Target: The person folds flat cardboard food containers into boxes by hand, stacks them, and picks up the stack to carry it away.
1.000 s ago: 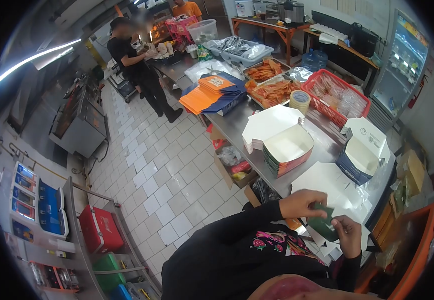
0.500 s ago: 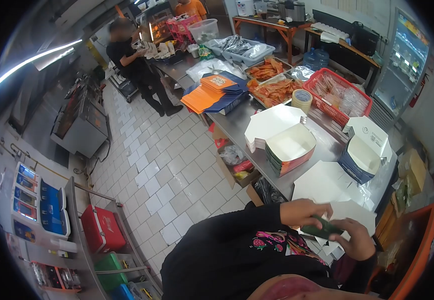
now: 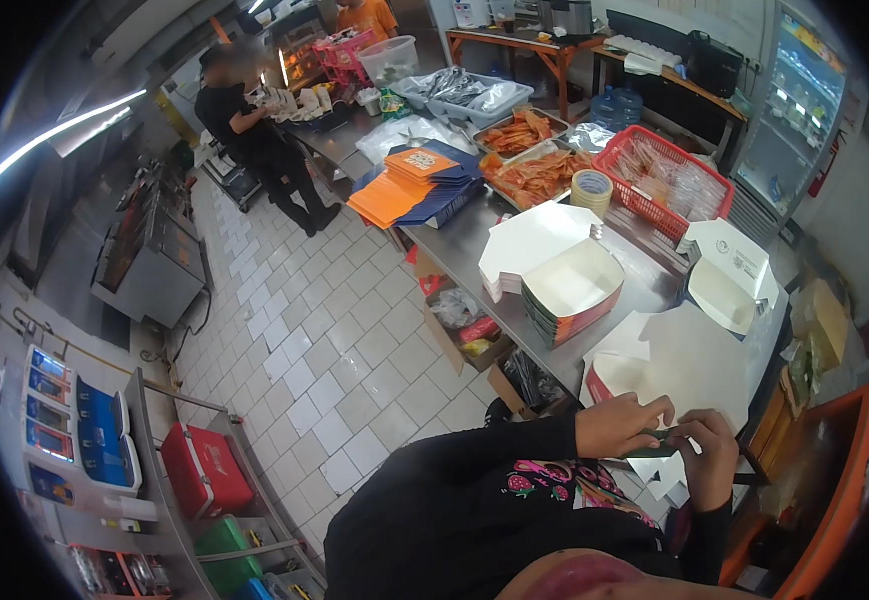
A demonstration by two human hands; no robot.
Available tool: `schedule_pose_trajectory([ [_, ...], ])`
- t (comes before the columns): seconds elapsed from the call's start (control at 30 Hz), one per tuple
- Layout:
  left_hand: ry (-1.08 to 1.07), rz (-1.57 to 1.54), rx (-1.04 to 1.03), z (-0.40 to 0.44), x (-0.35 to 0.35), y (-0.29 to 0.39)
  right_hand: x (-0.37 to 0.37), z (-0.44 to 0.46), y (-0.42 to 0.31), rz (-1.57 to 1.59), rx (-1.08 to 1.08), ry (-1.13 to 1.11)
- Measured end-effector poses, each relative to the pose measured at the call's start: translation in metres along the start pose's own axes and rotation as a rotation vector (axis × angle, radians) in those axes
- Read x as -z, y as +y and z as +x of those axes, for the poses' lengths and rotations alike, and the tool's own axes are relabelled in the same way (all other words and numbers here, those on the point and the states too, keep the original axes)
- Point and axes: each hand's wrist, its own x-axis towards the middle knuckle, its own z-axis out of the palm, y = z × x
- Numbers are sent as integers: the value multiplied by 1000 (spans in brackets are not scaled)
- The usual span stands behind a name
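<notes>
Carton flap (image 3: 702, 362) outward, axis unclear

The left hand (image 3: 618, 424) and right hand (image 3: 706, 452) grip a white-lined carton (image 3: 689, 365).

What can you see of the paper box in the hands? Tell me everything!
The paper box looks like thin card, white inside, with red outside at its left and dark green on the edge nearest the person. It's only partly folded: a broad white panel is open on the far side. The left hand and right hand pinch the green edge. It's at the near end of the metal table; its underside is hidden.
</notes>
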Motion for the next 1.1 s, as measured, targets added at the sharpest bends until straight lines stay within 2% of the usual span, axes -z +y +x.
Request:
schedule_pose_trajectory([
  [0.13, 32, -58, -2, -3, 13, 6, 9, 0, -7, 57, -20, 20],
  [0.33, 67, -76, -56, -3, 24, 12, 10, -2, -8, 78, 96, -16],
  [0.4, 204, -107, -126, -3, 28, 9, 9, 0, -12, 182, 34, 137],
  [0.43, 294, -110, -233, -1, 25, 4, 16, -4, -9, 197, 20, -10],
  [0.47, 294, -112, -233, -2, 28, 9, 15, -4, -13, 196, 19, -11],
  [0.5, 284, -222, -104, -6, 35, 17, 13, -3, -20, 191, 63, -38],
  [0.57, 270, -329, 22, -6, 38, 21, 5, -3, -19, 184, 148, -86],
  [0.67, 327, -265, -126, -7, 32, 17, -4, -1, -17, 137, 177, -83],
  [0.77, 338, -163, -127, -8, 36, 17, -4, 3, -19, 90, 234, -51],
  [0.87, 372, -162, -106, -8, 34, 20, -4, 6, -26, 40, 258, -59],
  [0.97, 389, -220, -181, -8, 27, 11, -4, 11, -22, -8, 288, -86],
  [1.03, 599, 95, -243, -7, 25, 7, -2, 13, -13, -67, 318, -48],
  [1.07, 597, 74, -199, -11, 31, -5, -4, 15, -2, -95, 372, 20],
  [1.1, 702, 140, -66, -12, 43, -3, -7, 17, 8, -119, 390, 93],
])
